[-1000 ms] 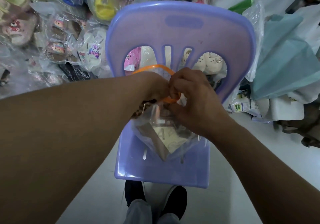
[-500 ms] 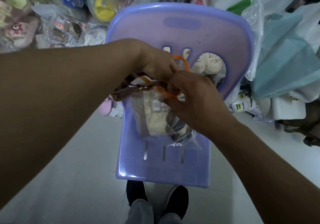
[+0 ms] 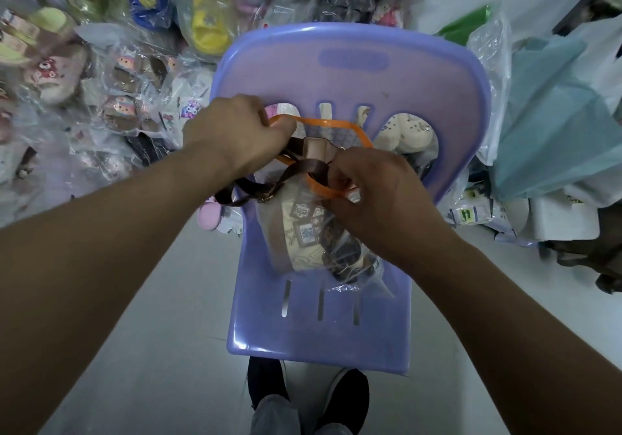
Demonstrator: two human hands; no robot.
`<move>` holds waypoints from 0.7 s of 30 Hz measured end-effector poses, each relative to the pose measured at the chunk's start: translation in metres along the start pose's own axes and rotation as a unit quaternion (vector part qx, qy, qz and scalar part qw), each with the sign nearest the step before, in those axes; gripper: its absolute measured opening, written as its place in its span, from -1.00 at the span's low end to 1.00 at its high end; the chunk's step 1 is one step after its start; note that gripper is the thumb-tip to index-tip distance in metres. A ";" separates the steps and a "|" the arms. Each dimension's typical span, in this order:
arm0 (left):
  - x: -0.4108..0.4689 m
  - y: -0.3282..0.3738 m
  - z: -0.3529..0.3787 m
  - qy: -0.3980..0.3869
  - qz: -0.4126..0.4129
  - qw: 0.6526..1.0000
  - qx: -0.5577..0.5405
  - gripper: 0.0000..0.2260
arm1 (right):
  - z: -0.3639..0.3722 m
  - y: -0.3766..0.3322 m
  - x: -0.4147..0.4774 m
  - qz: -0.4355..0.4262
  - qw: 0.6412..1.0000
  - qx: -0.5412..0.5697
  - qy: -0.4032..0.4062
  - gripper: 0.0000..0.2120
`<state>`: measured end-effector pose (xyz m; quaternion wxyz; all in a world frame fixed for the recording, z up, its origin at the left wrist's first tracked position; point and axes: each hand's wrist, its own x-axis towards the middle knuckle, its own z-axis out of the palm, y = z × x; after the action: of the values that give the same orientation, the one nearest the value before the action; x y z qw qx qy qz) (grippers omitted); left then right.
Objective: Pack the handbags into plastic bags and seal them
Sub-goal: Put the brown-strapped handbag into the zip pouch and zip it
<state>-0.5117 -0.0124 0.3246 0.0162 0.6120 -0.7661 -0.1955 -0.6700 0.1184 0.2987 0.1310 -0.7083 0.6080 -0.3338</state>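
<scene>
Since half a second ago the left hand (image 3: 235, 138) has drawn up and away from the right hand, stretching the orange band (image 3: 330, 123) from a tight loop into a wide one. The left forearm now sits lower in view.

At far left, a blurred pile of plastic-wrapped goods (image 3: 117, 74) fills the background; single items are hard to make out. The left hand grips the band's left end with curled fingers, and its fingertips are hidden behind the knuckles. A brown strap (image 3: 266, 187) loops out just below that hand and hangs off the chair's left edge.

In the middle, a cream handbag (image 3: 296, 232) sits inside a clear plastic bag (image 3: 350, 276) on the seat of a purple plastic chair (image 3: 353, 74). The mouth of the bag is hidden by the hands.

The right hand (image 3: 380, 199) pinches the band's near side against the gathered bag top, covering it. At far right lies a crumpled teal sheet (image 3: 555, 114), cut off by the frame.
</scene>
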 end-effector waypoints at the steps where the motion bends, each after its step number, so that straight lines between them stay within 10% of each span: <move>1: -0.003 0.001 0.003 -0.022 -0.017 0.999 0.022 -0.44 | 0.000 0.001 0.000 0.001 1.000 0.002 0.001 -0.77; 7: -0.019 0.028 0.013 -0.251 -0.177 0.941 -0.143 -0.04 | -0.001 -0.001 -0.004 0.003 1.000 0.009 0.008 -0.85; 11: -0.012 0.015 0.023 -0.264 -0.207 0.925 -0.179 -0.55 | -0.001 -0.005 -0.014 0.029 0.998 0.020 -0.056 -0.88; 14: -0.008 0.015 0.025 -0.132 -0.053 0.988 0.056 -0.73 | -0.002 -0.007 -0.016 0.076 0.984 -0.026 -0.157 -0.82; 21: -0.009 0.060 0.006 -0.063 0.251 0.957 0.133 -0.74 | -0.001 -0.010 -0.015 0.043 0.989 0.001 -0.144 -0.77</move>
<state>-0.5670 0.0080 0.3401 -0.0647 0.3829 -0.9138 -0.1192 -0.6633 0.1350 0.3011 0.2324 -0.7218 0.6125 -0.2231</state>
